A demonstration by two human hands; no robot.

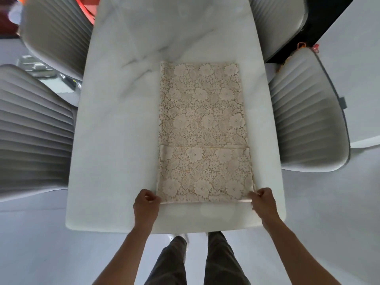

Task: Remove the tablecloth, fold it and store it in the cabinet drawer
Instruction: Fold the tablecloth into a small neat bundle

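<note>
A beige lace tablecloth [202,128] with a flower pattern lies folded into a long strip on the white marble table [115,140]. A fold line crosses it about a third of the way up from its near end. My left hand [146,204] pinches the near left corner of the cloth. My right hand [263,202] pinches the near right corner. Both hands sit close to the table's front edge. No cabinet or drawer is in view.
Grey ribbed chairs stand along both sides of the table: two on the left [35,130] and two on the right [308,112]. My legs [197,260] stand on a pale floor just in front of the table.
</note>
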